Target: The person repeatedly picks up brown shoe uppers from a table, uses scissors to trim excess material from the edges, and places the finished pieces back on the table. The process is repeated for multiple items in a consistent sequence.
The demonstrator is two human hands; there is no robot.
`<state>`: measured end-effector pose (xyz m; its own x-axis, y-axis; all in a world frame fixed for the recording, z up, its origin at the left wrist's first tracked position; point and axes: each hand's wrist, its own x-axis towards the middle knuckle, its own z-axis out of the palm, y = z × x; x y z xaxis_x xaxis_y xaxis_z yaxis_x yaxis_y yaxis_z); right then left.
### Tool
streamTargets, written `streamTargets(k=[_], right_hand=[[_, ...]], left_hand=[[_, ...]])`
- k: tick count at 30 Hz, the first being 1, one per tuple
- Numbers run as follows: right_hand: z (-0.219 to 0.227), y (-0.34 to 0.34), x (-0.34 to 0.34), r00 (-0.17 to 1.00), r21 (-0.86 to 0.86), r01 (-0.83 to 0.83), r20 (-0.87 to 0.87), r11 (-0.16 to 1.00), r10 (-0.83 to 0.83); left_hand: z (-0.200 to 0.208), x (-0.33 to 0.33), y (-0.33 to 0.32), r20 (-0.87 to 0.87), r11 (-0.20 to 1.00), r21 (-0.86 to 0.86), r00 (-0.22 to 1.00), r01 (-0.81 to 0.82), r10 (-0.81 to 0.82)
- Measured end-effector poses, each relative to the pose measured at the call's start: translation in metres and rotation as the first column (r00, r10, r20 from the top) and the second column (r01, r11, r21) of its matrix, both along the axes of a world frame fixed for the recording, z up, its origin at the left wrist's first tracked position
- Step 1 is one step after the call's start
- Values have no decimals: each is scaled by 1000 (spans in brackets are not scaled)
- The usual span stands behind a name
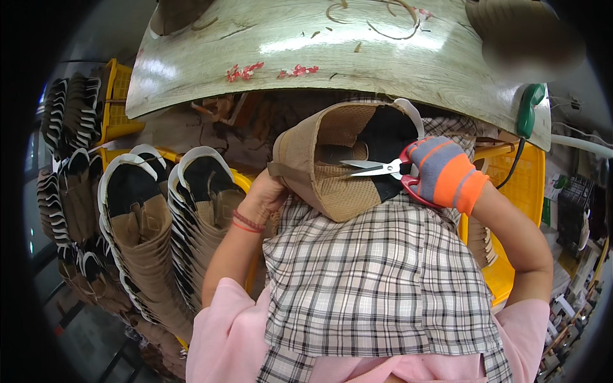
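Observation:
A tan woven shoe upper (345,199) with black lining and a white edge sits over my lap, its opening facing up. My left hand (267,194) grips its left side, the fingers partly hidden behind the fabric. In an orange and grey glove, my right hand (447,171) is closed round the red handles of a pair of scissors (385,168). The blades point left into the upper's opening and stand slightly apart. I cannot tell whether they touch any thread or fabric.
A pale wood-grain table (306,57) spans the far side, scattered with trimmings and red scraps (244,71). Nested stacks of tan uppers (143,249) stand at my left. A green corded handheld tool (530,110) hangs at the table's right edge, above a yellow crate (511,217).

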<state>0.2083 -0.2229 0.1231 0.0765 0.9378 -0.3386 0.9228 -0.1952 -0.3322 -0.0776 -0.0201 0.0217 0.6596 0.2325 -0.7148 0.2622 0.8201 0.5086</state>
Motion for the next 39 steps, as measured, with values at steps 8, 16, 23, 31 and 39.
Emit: streamTargets(k=[8,16,23,31,39], right_hand=[[-3,27,-9,999,-83,-48,18,995,50],[9,58,-22,995,-374,-97,-48,923,85],[15,66,-30,996,-509,-88,-17,857,92],[13,67,-32,999,-508,-34,-37,861,18],[-19,65,23,890,-621,-224,-445,751,-102]], left_hand=[[0,2,-7,32,998,-18,997,-63,64],[-17,-5,-7,90,994,-62,991,-93,98],[-20,-5,-8,55,993,-72,994,-95,99],[-19,-3,-5,59,997,-70,998,-33,37],[-20,20,13,374,989,-12,917,-148,142]])
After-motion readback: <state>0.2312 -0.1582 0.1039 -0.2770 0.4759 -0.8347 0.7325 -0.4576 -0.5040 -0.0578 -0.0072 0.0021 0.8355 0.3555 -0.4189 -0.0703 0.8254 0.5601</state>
